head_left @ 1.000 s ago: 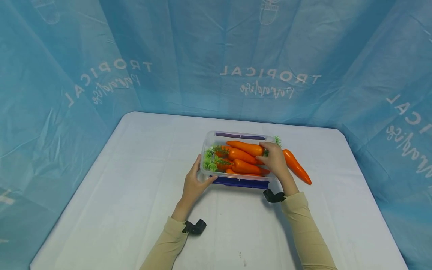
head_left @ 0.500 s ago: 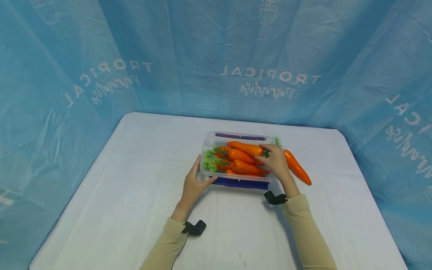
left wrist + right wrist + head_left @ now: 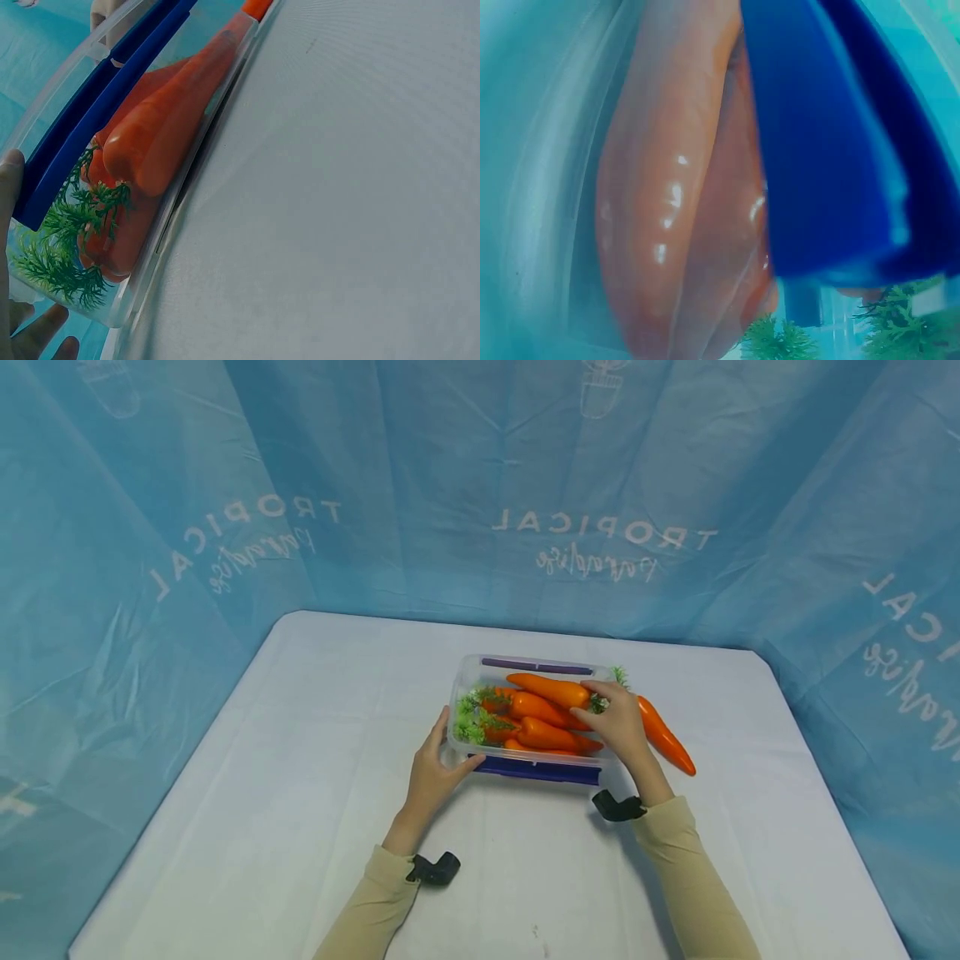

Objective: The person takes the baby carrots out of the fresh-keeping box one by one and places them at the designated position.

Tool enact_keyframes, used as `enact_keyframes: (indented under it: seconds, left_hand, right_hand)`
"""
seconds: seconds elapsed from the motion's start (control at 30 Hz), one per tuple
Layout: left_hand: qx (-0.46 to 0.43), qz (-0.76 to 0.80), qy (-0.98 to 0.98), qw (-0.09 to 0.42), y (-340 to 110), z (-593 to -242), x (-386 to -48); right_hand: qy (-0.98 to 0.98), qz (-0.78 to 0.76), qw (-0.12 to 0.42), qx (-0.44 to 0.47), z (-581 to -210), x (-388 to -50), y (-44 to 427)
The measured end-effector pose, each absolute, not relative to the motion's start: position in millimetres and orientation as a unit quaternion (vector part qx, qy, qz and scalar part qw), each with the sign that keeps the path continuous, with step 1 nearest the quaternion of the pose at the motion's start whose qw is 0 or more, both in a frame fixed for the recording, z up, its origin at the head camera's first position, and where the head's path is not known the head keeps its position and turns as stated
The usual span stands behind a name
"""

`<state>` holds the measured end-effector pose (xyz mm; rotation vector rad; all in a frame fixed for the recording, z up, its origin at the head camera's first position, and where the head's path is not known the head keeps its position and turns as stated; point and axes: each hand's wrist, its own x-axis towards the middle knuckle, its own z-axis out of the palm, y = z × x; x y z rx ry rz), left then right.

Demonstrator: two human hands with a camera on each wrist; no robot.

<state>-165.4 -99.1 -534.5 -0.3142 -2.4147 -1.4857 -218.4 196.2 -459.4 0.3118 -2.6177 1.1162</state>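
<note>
A clear plastic food container [image 3: 463, 670] with blue side latches stands on the table, holding several orange toy carrots with green leafy tops. My left hand [image 3: 432, 777] grips its near left corner, the thumb by the blue latch [image 3: 90, 112] and the fingers at the end wall. Over the right end, my right hand [image 3: 617, 720] pinches the topmost carrot [image 3: 551, 688] near its leafy end. That carrot lies across the others, its tip pointing left. In the right wrist view, carrots [image 3: 660, 187] show through the container wall; the right hand is out of that view.
Right of the container, another carrot [image 3: 665, 737] lies on the white-covered table [image 3: 300, 793], partly behind my right hand. Green leaves [image 3: 618, 675] show by the far right corner. A blue printed curtain [image 3: 420, 485] hangs around the back and sides.
</note>
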Motion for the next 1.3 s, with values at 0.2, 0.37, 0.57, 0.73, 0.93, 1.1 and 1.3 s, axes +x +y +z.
enact_keyframes:
  seconds: [0.2, 0.37, 0.57, 0.73, 0.93, 1.1, 1.3]
  left_hand:
    - [-0.105, -0.511, -0.841, 0.141, -99, -535, -165]
    - [-0.108, -0.508, -0.842, 0.144, -99, -535, -166]
    - [-0.110, -0.511, -0.840, 0.143, -100, -534, -166]
    - [-0.108, -0.514, -0.839, 0.142, -100, -534, -165]
    - [-0.109, -0.513, -0.839, 0.143, -99, -534, -165]
    - [-0.109, -0.514, -0.839, 0.139, -98, -534, -165]
    - [-0.106, -0.516, -0.839, 0.135, -99, -534, -165]
  right_hand:
    - [-0.899, 0.393, 0.161, 0.106, -453, -213, 198]
    - [-0.887, 0.407, 0.188, 0.111, -447, -208, 200]
    - [-0.877, 0.422, 0.199, 0.118, -444, -203, 202]
    - [-0.874, 0.426, 0.203, 0.117, -443, -198, 205]
    - [-0.872, 0.426, 0.217, 0.100, -444, -193, 210]
    - [-0.864, 0.441, 0.226, 0.086, -445, -190, 217]
    - [-0.859, 0.453, 0.228, 0.071, -444, -186, 223]
